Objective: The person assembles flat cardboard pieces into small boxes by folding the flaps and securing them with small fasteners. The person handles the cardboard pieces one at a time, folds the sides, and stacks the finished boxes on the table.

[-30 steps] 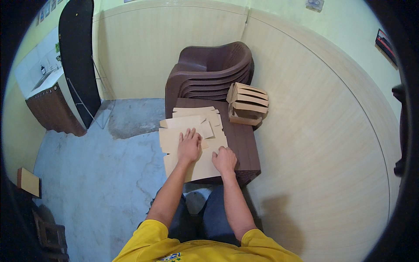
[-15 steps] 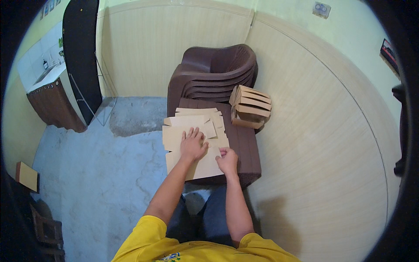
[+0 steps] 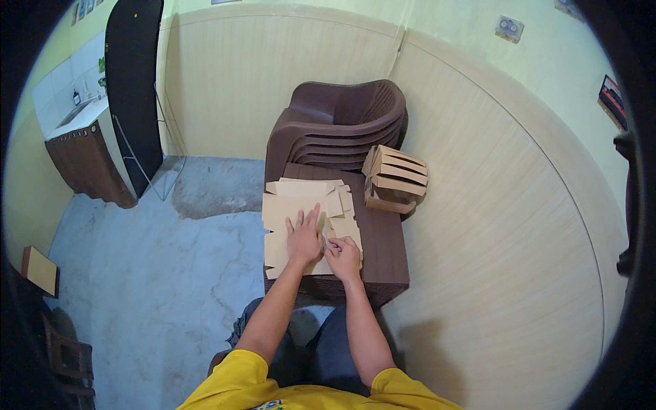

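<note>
Flat tan cardboard box blanks [image 3: 281,220] with notched edges lie in a loose pile on a brown table [image 3: 384,239]. My left hand [image 3: 305,240] rests on the top blank, its fingers stretched out and spread. Just right of it, my right hand [image 3: 344,258] pinches the right edge of that blank, where a strip of the card is lifted along a fold. The fingertips partly hide the pinched edge.
Several folded cardboard boxes [image 3: 398,171] stand together at the table's far right. Behind the table is a stack of brown plastic chairs [image 3: 342,130]. A panelled wall [image 3: 492,225] runs close along the right. A curtained sink counter [image 3: 92,160] stands far left.
My right hand has moved left and inward, close beside my left hand, lifting the blank's right edge. The top blank has shifted and now covers more of the pile.
</note>
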`<action>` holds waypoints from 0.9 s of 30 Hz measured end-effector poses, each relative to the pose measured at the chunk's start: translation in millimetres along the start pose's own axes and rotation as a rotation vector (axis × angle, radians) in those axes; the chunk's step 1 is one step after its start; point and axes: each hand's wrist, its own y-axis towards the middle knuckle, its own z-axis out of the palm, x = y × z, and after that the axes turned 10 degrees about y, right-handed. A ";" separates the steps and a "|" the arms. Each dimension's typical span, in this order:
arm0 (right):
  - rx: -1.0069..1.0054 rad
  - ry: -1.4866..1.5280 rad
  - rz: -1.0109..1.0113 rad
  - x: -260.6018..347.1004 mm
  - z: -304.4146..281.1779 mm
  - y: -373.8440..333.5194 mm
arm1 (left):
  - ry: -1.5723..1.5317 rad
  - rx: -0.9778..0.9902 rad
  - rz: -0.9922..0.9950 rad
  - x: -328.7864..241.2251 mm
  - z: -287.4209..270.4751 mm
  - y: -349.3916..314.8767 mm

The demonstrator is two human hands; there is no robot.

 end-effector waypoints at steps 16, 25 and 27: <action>-0.056 -0.243 0.210 5.5 -34.8 -4.5 | -0.039 0.045 0.094 0.5 -11.8 -6.8; -0.084 -0.420 0.411 1.7 -7.8 53.8 | -0.014 0.054 0.105 2.5 -8.4 -5.3; -0.093 -0.425 0.353 5.3 -9.3 47.0 | -0.017 0.058 0.091 0.0 -9.3 -4.4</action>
